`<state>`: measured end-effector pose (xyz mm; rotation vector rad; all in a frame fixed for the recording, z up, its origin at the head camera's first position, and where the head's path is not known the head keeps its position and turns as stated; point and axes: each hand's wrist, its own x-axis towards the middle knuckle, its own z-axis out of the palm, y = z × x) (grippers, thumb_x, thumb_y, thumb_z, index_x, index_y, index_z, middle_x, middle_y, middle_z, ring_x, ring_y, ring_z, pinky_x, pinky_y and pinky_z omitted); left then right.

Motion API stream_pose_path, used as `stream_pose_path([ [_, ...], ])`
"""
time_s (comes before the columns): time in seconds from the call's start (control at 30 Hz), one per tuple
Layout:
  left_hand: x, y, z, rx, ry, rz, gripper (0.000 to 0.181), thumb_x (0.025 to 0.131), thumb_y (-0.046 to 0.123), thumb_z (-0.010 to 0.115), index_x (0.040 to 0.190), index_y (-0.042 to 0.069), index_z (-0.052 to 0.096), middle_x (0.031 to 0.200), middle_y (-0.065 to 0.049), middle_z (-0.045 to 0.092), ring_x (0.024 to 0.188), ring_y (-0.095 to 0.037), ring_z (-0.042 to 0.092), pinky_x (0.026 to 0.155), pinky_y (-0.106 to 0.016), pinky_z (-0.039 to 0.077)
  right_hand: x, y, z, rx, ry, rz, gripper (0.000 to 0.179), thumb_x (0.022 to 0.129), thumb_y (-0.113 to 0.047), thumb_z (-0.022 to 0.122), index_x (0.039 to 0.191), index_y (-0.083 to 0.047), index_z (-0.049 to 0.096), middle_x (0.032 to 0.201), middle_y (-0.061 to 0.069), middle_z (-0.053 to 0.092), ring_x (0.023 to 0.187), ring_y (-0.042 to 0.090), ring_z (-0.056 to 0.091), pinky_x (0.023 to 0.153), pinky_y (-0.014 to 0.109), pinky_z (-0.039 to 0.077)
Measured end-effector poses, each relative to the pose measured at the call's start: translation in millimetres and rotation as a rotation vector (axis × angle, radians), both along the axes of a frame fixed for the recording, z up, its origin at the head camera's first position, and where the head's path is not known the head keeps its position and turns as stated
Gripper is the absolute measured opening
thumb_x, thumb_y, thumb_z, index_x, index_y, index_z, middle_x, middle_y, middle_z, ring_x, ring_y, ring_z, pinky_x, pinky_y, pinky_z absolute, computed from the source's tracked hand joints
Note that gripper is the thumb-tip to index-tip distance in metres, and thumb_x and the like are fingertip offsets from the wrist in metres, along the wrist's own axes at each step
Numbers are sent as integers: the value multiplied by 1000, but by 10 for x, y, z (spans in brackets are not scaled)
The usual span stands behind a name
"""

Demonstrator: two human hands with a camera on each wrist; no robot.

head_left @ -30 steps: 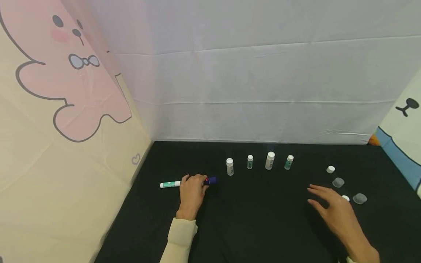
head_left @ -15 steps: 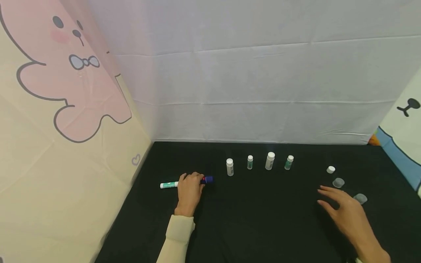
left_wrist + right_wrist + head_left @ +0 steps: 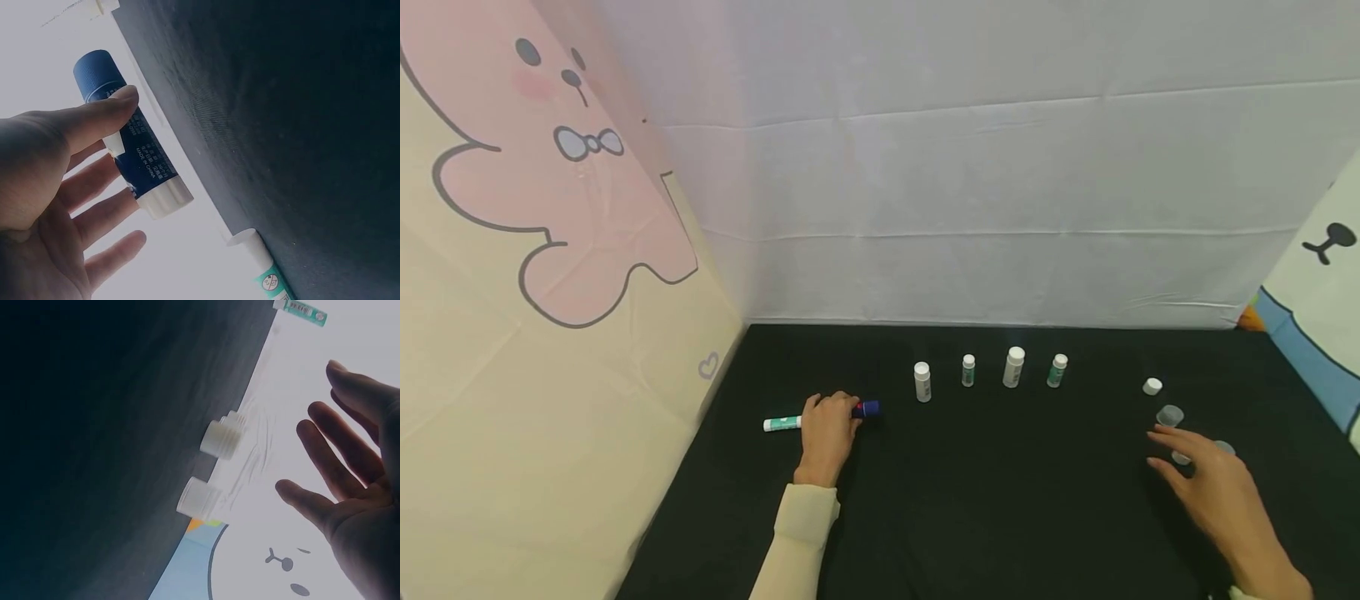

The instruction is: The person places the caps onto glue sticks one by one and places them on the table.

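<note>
My left hand [image 3: 826,437] pinches a dark blue glue stick [image 3: 147,153] between thumb and fingers. Its cap is ribbed blue and its base white; the other fingers are spread. On the black cloth beside it lies a teal-and-white glue stick [image 3: 784,423], partly hidden behind the hand in the head view. Over at the right, my right hand [image 3: 1221,483] holds nothing, thumb and fingers apart. A white cap [image 3: 1181,457] shows between its thumb and forefinger in the head view. Close by its fingertips stands a translucent cap [image 3: 1169,415]; another translucent cap [image 3: 1225,447] is mostly hidden behind the hand.
Upright at the back stand a white tube [image 3: 922,383], a small teal tube [image 3: 968,372], a taller white tube [image 3: 1013,368] and another teal tube [image 3: 1057,372], all white-topped. A white cap [image 3: 1152,387] sits farther right. Cloth walls [image 3: 1000,250] enclose the black surface [image 3: 985,500].
My left hand has shifted a little left with the blue glue stick, covering more of the teal-and-white one. My right hand has moved right, among the caps, still holding nothing.
</note>
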<state>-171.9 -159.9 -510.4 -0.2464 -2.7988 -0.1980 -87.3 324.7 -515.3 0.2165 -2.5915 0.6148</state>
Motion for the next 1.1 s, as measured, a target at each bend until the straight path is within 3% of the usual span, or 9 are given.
stream_pose_path([
  [0.13,-21,-11,-12,-1,-5,0,27,81,15,93,105,9,83,100,-7,80,88,-26,77,106,-54,52,-4,69,-13,-10,-32,-30,48,65,10,92,109,8,74,113,35,70,96,60,66,75,69,48],
  [0.47,-65,-25,-17,-33,-65,17,25,82,16,92,105,10,84,98,-7,80,89,-25,77,104,-53,53,-28,194,17,-1,-206,-113,48,74,4,88,118,10,69,122,42,63,104,64,60,83,73,47],
  [1.1,-100,-51,-59,-61,-136,31,24,84,15,90,107,11,83,100,-8,80,93,-25,76,99,-50,54,-99,268,-9,17,-317,-117,46,76,6,85,118,13,67,121,45,60,106,66,59,84,74,46],
])
